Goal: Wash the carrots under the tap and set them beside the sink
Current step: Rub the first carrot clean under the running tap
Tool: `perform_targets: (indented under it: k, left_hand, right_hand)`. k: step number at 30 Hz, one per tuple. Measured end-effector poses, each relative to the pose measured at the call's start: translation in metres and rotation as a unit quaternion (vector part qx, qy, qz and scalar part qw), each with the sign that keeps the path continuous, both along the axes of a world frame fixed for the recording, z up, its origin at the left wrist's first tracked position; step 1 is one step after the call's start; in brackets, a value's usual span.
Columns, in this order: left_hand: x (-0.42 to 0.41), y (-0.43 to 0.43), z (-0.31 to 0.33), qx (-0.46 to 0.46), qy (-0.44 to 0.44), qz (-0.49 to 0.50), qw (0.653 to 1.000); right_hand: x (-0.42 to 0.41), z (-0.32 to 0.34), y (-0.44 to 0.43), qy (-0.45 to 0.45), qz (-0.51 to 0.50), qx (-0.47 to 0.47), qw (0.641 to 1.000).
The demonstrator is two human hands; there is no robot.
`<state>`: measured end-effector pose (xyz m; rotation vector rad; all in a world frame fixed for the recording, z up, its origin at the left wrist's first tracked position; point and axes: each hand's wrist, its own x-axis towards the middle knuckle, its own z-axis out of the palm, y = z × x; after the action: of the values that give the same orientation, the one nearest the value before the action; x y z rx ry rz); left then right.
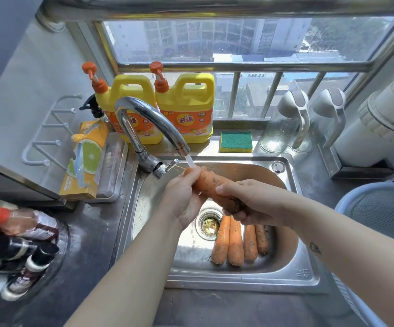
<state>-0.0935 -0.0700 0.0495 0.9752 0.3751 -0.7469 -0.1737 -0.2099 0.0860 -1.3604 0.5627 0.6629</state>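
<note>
Four carrots (pixel 238 241) lie side by side on the basin floor, right of the drain strainer (pixel 210 224), their upper ends hidden under the right hand (pixel 250 204); a fifth carrot (pixel 211 185) is held above them, its thick end buried in that hand's curled fingers, its thin end wrapped by the left hand (pixel 184 197) just under the tap (pixel 148 123), where a thin stream of water meets it; the steel sink (pixel 304 277) sits in a dark tabletop (pixel 214 310) below a barred window (pixel 214 43); behind the basin stand two yellow detergent jugs (pixel 186 102), a green-and-yellow sponge (pixel 236 142) and two glass bottles (pixel 283 123); a blue basket (pixel 380 208) is cut off by the right edge; dark bottles (pixel 14 244) at lower left are blurred, labels unreadable; bare tabletop runs along the sink's near rim and between sink and basket.
</note>
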Motion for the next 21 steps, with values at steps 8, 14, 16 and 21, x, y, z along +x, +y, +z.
perform_targets:
  k: [8, 14, 16, 21]
  left_hand:
    - [-0.003, 0.012, 0.000, -0.093, 0.017, -0.023, 0.995]
    - [0.001, 0.004, -0.001, -0.050, 0.027, 0.013, 0.998]
    - [0.001, 0.012, -0.001, -0.103, 0.035, -0.009, 0.994]
    - [0.002, -0.005, -0.004, 0.012, -0.009, 0.015, 1.000]
  right_hand:
    - [-0.001, 0.000, -0.004, 0.005, -0.015, 0.015, 1.000]
    - [-0.001, -0.002, -0.002, 0.000, -0.005, 0.004, 1.000]
    - [0.000, -0.001, -0.005, 0.008, -0.019, 0.022, 1.000]
    - [0.002, -0.005, -0.002, 0.000, -0.001, 0.000, 1.000]
